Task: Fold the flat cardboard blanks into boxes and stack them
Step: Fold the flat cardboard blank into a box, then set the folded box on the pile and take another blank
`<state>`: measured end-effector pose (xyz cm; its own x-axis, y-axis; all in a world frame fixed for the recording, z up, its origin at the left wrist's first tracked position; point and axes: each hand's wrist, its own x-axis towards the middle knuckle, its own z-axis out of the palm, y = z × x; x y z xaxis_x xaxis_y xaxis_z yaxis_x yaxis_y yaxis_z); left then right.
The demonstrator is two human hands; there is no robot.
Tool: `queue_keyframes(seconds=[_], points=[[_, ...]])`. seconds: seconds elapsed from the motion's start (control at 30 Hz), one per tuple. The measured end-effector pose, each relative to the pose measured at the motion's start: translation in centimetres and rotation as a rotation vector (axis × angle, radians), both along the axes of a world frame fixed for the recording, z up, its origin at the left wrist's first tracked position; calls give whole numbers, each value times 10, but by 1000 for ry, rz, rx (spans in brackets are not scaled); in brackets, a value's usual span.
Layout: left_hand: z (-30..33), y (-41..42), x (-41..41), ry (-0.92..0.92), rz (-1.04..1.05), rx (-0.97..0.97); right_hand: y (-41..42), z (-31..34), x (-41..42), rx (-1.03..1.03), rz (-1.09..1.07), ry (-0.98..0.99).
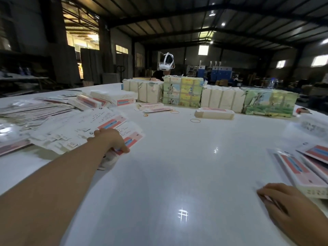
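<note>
So, right at the pick-up step: left hand [111,139] stretched out to the fanned pile of flat blanks [79,128] on the left of the white surface [177,166], fingers [124,149] curled over the near edge of the nearest blank [131,139] and seemingly pinching it, though hard to tell how firm the hold is. Right hand [287,206] resting low on the surface, fingers loosely spread, holding nothing, just beside the stack of folded boxes [301,173] on the right. More folded boxes [113,98] farther back, plus wrapped bundles [182,93] and a few rubber bands [195,120]. Probably next: slide that one blank free without dragging its neighbours, bring it to the open middle, then get both hands on it to pop it open and tuck the flaps. Nothing half-folded in hand yet.
</note>
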<state>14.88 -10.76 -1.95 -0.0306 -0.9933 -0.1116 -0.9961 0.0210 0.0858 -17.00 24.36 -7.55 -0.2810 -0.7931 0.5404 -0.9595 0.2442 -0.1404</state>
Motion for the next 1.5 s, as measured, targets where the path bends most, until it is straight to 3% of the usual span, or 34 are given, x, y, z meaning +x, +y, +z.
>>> queue_keyframes(seconds=[0.13,0.23,0.3,0.47,0.53,0.6,0.67,0.73,0.83,0.97,1.17,1.33,1.5], points=[[1,-3,-10,206,44,41,0,0,2,-13,17,-13],[0,9,-16,194,-6,-56,3,2,6,35,-30,-100],[3,23,-17,173,-68,-96,6,6,10,73,-57,-162],[21,84,-63,406,-383,78,8,14,10,138,-57,-254],[22,117,-92,427,-587,126,10,18,10,-94,-67,-570],[20,151,-117,463,-760,200,11,25,9,-342,-28,-1095],[16,182,-137,462,-902,271,15,29,7,-399,20,-1489],[8,207,-151,422,-1015,332,20,32,8,-331,72,-1618],[-11,229,-161,360,-1040,303,26,33,8,-298,102,-1629],[-27,245,-162,228,-993,-78,26,32,16,-262,126,-1499],[-22,251,-158,413,-973,-255,28,28,23,-273,156,-1363],[-14,244,-150,480,-967,-238,27,26,25,-398,123,-1067],[-17,245,-148,529,-977,-119,29,25,24,-493,65,-1036]])
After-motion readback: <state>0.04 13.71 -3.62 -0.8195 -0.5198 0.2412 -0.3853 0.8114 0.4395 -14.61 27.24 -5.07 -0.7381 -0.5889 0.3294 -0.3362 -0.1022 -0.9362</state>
